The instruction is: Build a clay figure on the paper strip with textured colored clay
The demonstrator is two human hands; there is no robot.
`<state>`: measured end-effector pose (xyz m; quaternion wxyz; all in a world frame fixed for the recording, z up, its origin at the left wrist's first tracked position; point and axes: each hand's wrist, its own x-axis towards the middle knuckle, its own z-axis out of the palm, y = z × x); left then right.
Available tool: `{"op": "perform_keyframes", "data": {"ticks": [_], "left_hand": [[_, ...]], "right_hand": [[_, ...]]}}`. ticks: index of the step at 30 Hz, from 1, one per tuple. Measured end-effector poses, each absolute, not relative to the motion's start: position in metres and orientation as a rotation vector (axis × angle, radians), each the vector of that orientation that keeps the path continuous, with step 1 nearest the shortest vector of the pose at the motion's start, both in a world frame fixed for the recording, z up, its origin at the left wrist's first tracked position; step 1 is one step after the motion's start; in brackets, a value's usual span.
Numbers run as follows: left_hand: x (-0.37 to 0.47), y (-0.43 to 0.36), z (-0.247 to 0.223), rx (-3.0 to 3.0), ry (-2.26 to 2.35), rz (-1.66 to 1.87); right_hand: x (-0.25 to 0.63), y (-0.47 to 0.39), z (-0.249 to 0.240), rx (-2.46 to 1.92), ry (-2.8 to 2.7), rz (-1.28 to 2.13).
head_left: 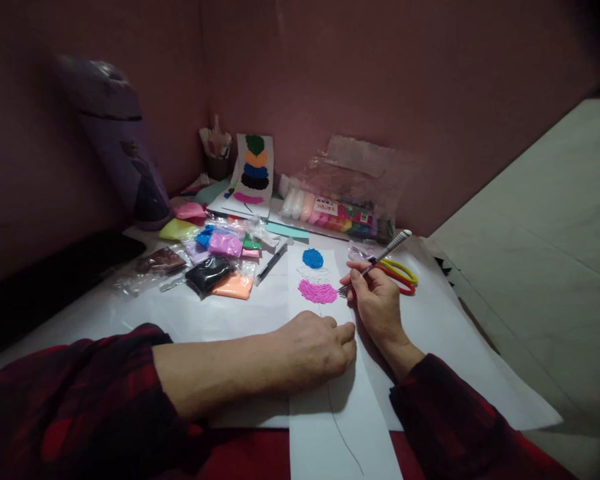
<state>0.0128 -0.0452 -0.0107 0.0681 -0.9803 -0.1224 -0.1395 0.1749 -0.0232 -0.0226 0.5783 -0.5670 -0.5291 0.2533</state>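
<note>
A long white paper strip [310,407] lies in front of me, with a blue clay patch [313,258], a white patch [314,275] and a textured pink patch [318,291] above a thin drawn line. My right hand [377,300] pinches a metal tool [393,245] with a twisted handle, its tip at the right edge of the pink patch. Just below that patch, my left hand [315,350] rests across the strip with its fingers curled closed; whatever they may hold is hidden.
Clay packets [225,245] and a black pen [273,263] lie to the left. Red and yellow scissors handles [404,272] are beyond my right hand. Behind stand a painted card [255,167], a bag of clay [330,207] and a purple bottle [125,147].
</note>
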Motion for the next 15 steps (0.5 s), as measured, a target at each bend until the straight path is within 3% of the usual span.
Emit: {"op": "perform_keyframes", "data": {"ticks": [15], "left_hand": [[0.012,-0.0463,-0.0105,-2.961,-0.379,-0.37]], "right_hand": [[0.1786,-0.0214,-0.0262,-1.389,-1.342,0.557]]}}
